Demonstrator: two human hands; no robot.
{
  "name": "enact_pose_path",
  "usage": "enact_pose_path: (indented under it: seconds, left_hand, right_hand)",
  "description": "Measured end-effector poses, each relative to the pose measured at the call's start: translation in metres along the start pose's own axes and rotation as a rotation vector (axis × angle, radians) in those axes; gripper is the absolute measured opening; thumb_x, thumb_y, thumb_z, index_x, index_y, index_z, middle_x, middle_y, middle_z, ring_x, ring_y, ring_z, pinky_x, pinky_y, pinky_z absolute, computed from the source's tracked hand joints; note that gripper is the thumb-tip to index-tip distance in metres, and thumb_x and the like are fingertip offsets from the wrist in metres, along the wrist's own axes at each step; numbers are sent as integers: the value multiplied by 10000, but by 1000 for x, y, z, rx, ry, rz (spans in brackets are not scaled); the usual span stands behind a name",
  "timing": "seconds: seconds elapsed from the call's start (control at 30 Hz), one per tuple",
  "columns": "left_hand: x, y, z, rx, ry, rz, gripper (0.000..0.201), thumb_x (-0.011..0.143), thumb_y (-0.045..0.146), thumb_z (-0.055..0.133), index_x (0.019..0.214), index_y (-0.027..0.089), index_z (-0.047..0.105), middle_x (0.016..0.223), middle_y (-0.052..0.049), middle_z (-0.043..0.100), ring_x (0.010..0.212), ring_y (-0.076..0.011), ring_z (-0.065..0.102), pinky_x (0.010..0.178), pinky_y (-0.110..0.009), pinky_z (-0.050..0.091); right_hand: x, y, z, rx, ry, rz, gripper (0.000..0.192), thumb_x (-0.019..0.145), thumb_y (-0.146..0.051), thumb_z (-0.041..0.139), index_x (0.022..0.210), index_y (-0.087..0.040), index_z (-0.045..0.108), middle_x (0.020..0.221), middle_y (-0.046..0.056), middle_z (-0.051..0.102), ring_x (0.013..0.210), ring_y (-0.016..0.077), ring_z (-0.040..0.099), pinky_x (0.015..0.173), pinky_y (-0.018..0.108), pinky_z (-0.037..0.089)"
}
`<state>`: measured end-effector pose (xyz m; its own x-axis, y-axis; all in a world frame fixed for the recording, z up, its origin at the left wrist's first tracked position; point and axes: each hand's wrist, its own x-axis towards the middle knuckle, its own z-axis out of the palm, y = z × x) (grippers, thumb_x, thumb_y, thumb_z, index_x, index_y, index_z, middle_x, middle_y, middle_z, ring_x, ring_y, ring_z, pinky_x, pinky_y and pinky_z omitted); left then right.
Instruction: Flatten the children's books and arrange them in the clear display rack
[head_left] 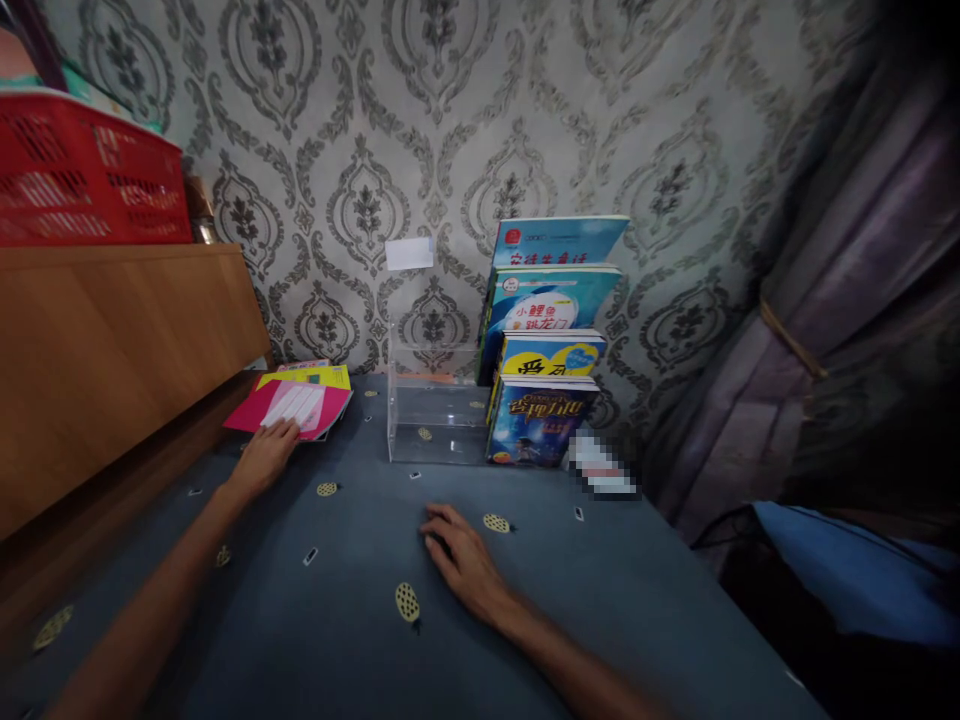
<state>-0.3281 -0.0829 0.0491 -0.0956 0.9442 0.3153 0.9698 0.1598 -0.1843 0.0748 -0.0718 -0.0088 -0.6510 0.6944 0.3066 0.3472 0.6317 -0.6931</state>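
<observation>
On the left, my left hand [269, 456] lies at the near edge of a pink book [251, 404], its fingers resting on the cover by a pale label. I cannot make out whether the thumb is under the book. The pink book tops a small stack, with a yellow book [330, 376] showing behind it. My right hand [466, 560] rests on the table, fingers slightly curled and apart from the thumb, holding nothing. Beyond it stands a clear stepped acrylic rack [439, 440]. Its right side holds upright books, with a dark blue one [532, 425] in front and a tall teal one [559, 240] at the back.
A dark blue-grey cloth with pineapple prints covers the table [360, 600]. A wooden cabinet [127, 360] with a red basket [90, 170] on top stands at the left. A blurred-out item [604, 465] lies right of the rack. A curtain [750, 400] hangs at the right.
</observation>
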Motion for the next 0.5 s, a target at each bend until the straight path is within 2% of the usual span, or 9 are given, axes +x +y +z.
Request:
enact_pose_path:
  seconds: [0.1, 0.17, 0.23, 0.3, 0.4, 0.47, 0.5]
  left_hand:
    - [-47, -2, 15, -94, 4, 78, 459, 1014, 312, 337, 1360, 154, 593, 1474, -162, 563, 1413, -295, 484, 1171, -517, 383]
    - [-83, 0, 23, -174, 0, 135, 487, 1021, 386, 325, 1379, 191, 592, 1481, -123, 566, 1404, -271, 502, 1166, -489, 407]
    - [-117, 4, 24, -258, -30, 185, 505, 1022, 445, 335, 1420, 235, 565, 1505, -86, 545, 1401, -249, 508, 1152, -452, 436]
    - [-142, 6, 20, -334, -71, 197, 543, 1011, 505, 359, 1464, 254, 523, 1538, -73, 506, 1415, -254, 491, 1168, -461, 415]
    - [-149, 1, 8, -479, -192, 192, 581, 980, 582, 386, 1427, 259, 569, 1526, -69, 524, 1399, -267, 508, 1175, -450, 402]
    - [-134, -7, 3, -571, -264, 134, 614, 965, 618, 362, 1384, 243, 608, 1485, -73, 572, 1367, -269, 540, 1156, -426, 426]
    - [-123, -11, 4, -586, -264, 62, 648, 956, 638, 345, 1377, 223, 612, 1475, -85, 581, 1356, -282, 549, 1144, -431, 437]
  right_hand:
    - [0, 0, 1, -9, 6, -18, 255, 970, -206, 476, 1084, -179, 702, 1346, 164, 611, 1283, 276, 585, 1098, 462, 474]
    - [0, 2, 1, -9, 12, -36, 254, 969, -200, 477, 1086, -189, 702, 1336, 154, 616, 1275, 270, 591, 1089, 457, 482]
    - [0, 4, 3, -11, 8, -49, 254, 974, -207, 477, 1092, -192, 702, 1333, 151, 617, 1272, 267, 593, 1083, 452, 486]
    - [0, 7, 4, -18, 0, -51, 256, 978, -217, 479, 1102, -187, 701, 1341, 158, 611, 1277, 271, 588, 1086, 460, 481]
    - [-1, 8, 5, -18, -6, -41, 249, 969, -217, 499, 1103, -176, 705, 1354, 167, 600, 1278, 279, 584, 1088, 471, 474]
    - [-1, 7, 5, -10, -11, -33, 250, 969, -213, 502, 1106, -176, 707, 1356, 165, 597, 1275, 276, 584, 1088, 466, 472]
    - [-1, 6, 5, -9, -15, -30, 251, 970, -209, 500, 1106, -175, 708, 1355, 164, 597, 1274, 274, 584, 1087, 463, 472]
